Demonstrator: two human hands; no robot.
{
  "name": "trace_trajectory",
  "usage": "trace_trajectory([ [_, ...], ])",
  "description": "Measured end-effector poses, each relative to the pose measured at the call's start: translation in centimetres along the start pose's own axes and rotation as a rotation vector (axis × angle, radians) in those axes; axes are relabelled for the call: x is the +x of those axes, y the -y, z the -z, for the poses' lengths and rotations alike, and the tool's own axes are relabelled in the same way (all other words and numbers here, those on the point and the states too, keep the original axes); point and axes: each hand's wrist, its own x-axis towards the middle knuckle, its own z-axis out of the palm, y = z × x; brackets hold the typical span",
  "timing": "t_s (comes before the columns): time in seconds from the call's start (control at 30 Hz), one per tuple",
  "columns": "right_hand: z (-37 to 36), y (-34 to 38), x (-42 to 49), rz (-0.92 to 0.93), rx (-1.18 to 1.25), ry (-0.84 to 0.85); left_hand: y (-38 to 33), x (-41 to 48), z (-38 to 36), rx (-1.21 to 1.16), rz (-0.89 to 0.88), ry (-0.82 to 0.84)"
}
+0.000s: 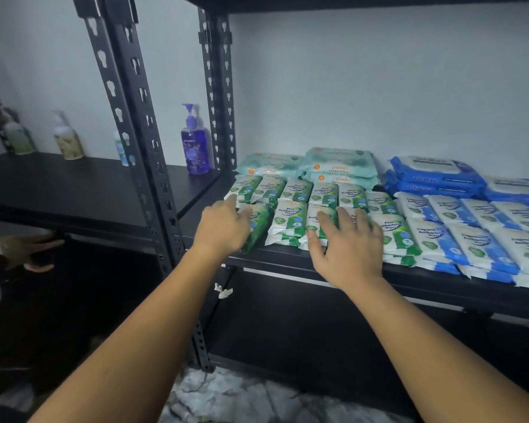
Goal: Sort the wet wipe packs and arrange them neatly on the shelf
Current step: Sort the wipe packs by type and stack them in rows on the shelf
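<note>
Green-and-white pine wipe packs (289, 222) lie in two rows on the black shelf (287, 258). Blue-and-white wipe packs (458, 236) lie in rows to their right. Pale mint packs (338, 166) are stacked at the back, dark blue packs (434, 177) behind the blue-and-white ones. My left hand (223, 227) rests with straight fingers against the leftmost front green pack (255, 232), which stands tilted on its edge. My right hand (347, 245) lies flat, fingers spread, on the front-row green packs.
A purple pump bottle (195, 145) stands on the neighbouring shelf left of the black upright post (148, 154). Further left are a cream pump bottle (68, 140) and a green bottle (20, 137). Another person's hand (28, 248) shows at the left edge.
</note>
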Motion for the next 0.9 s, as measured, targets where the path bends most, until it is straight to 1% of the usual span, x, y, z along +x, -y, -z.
trace_trajectory([
  [0.03, -0.1, 0.0, 0.0, -0.002, 0.002, -0.007, 0.6, -0.5, 0.7, -0.04, -0.072, -0.01],
  [0.1, -0.1, 0.0, 0.0, -0.008, 0.006, -0.017, 2.0, -2.0, 2.2, -0.085, -0.227, 0.028],
  [0.17, -0.2, 0.1, 0.0, -0.01, 0.009, -0.026, 3.4, -4.0, 3.2, 0.01, -0.386, 0.034],
  [0.23, -0.2, 0.1, -0.1, -0.011, 0.013, -0.033, 4.7, -5.4, 3.3, 0.095, -0.486, 0.027],
  [0.3, -0.3, 0.1, -0.1, -0.013, 0.012, -0.041, 5.3, -5.8, 2.6, 0.081, -0.498, 0.008],
  [0.43, -0.4, 0.2, -0.1, -0.015, 0.008, -0.048, 5.2, -5.1, 0.7, 0.0, -0.517, -0.158],
  [0.7, -0.5, 0.2, 0.0, -0.02, 0.013, -0.056, 3.4, -1.7, -1.8, -0.008, -0.512, -0.186],
  [0.9, -0.4, 0.3, 0.0, -0.02, 0.022, -0.056, 3.3, -1.2, -2.8, -0.004, -0.504, -0.243],
])
